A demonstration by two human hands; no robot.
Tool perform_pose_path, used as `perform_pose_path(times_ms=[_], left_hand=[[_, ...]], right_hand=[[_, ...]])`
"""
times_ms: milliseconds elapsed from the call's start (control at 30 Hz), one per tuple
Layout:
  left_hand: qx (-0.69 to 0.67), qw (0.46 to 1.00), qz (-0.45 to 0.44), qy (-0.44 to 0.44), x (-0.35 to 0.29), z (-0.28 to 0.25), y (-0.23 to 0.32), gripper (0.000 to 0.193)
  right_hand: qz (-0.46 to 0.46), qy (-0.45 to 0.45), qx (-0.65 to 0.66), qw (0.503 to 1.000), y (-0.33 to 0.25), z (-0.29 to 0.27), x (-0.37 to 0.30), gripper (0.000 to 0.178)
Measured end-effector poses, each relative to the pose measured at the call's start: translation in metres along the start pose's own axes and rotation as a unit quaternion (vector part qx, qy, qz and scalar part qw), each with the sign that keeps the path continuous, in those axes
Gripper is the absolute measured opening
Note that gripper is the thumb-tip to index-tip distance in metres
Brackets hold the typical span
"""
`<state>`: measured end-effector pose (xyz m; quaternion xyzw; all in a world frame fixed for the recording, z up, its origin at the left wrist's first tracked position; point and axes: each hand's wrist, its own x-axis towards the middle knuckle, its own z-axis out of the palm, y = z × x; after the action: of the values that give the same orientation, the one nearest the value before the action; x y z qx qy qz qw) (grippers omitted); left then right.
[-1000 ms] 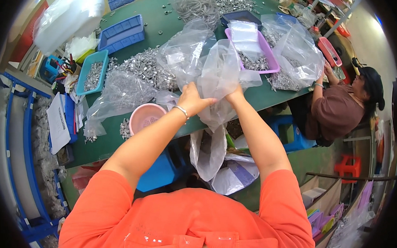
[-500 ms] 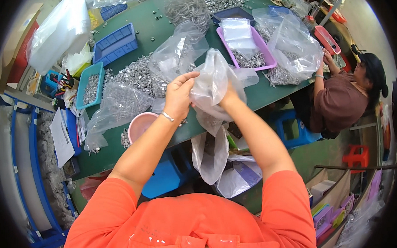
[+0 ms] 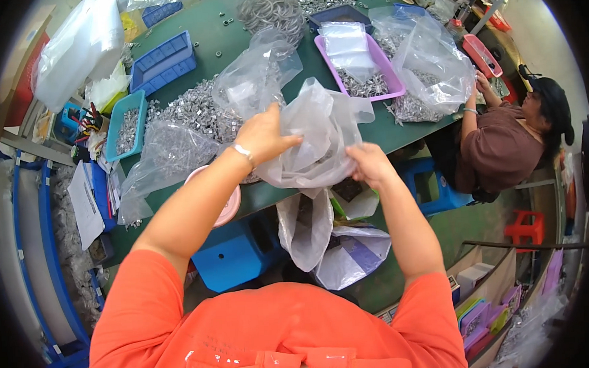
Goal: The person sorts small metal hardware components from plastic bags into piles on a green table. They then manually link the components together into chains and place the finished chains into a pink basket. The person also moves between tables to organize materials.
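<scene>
A clear plastic bag [image 3: 321,127] is held over the table's near edge, its film crumpled and spread between my hands. My right hand [image 3: 371,165] pinches the bag's lower right edge, thumb and fingers closed together. Against the bag's left side lies my left hand [image 3: 266,138], thumb stretched across the film and apart from the fingers; some fingertips are hidden. Just behind my left hand is another clear bag [image 3: 253,70] over a heap of small metal parts [image 3: 202,109]. A pink bowl [image 3: 228,206] stands under my left forearm.
The green table [image 3: 234,9] also bears a purple tray [image 3: 395,81], a teal tray [image 3: 112,136] and a blue tray [image 3: 164,63]. Open sacks [image 3: 306,233] hang or stand below the edge, beside a blue stool [image 3: 235,255]. A co-worker [image 3: 503,142] sits at the right.
The bag has opened out wider and lower. My right hand has come out from behind or inside it to its right edge; my left thumb and fingers have spread from their pinch.
</scene>
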<state>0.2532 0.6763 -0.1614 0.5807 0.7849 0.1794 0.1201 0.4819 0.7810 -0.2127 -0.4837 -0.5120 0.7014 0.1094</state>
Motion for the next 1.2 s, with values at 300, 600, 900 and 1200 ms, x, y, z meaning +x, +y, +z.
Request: perform_pose_path(times_ms=[300,600,900,1200], left_hand=[[-0.185,0.969,0.015,0.163,0.037,-0.050,-0.020,0.019],[-0.014,0.974,0.217,0.068,-0.048,-0.043,0.007,0.014],[-0.092,0.982,0.161,0.020,-0.091,-0.025,0.034,0.019],[-0.185,0.974,-0.088,0.097,-0.085,-0.028,0.036,0.021]], right_hand=[[-0.282,-0.105,-0.081,0.950,-0.068,-0.033,-0.035,0.019],[-0.190,0.183,-0.435,0.861,0.043,-0.043,0.154,0.110],[-0.463,0.258,-0.370,0.763,0.026,0.030,0.140,0.039],[-0.420,0.236,0.059,0.874,0.021,-0.008,0.103,0.011]])
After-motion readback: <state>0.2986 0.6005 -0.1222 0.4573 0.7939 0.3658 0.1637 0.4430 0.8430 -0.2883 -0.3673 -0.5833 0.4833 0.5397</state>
